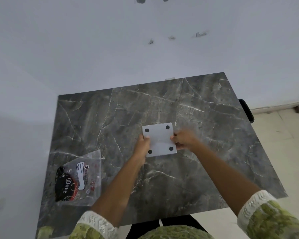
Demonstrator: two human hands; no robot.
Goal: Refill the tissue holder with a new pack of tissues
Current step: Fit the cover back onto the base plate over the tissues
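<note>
The holder point(160, 138) is held upside down near the middle of the table point(205, 118), with the left hand point(143, 144) closed on its left edge and the right hand point(184, 139) closed on its right edge, though the right one is blurred. The holder could slip and drop onto the hard table if the grip is loose, or its bottom might get stuck if it is pulled crookedly. It looks like a flat white square with four black dots at its corners, and the pack point(78, 180) is lying well apart at the table's left, looking flat and maybe already emptied.
</note>
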